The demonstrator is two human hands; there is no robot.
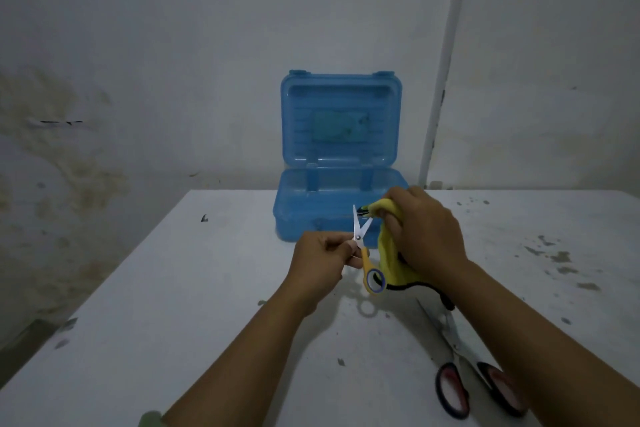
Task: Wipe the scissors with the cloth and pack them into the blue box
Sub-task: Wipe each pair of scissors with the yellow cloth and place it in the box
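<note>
Head view: the left hand (322,258) pinches the small scissors (363,250) near the pivot, blades spread in a V, yellow loop hanging below. The right hand (424,232) is closed around the yellow cloth (391,260), bunched over the tip of one blade. They are held above the table (207,288) middle, just in front of the box (341,156), which stands open at the far edge. Larger scissors (464,371), black-and-red handled, lie near the front right.

The small pair looks light, stiff and sharp-tipped, best held by the plastic handle; the cloth is soft and pliant, the box translucent hard plastic.
</note>
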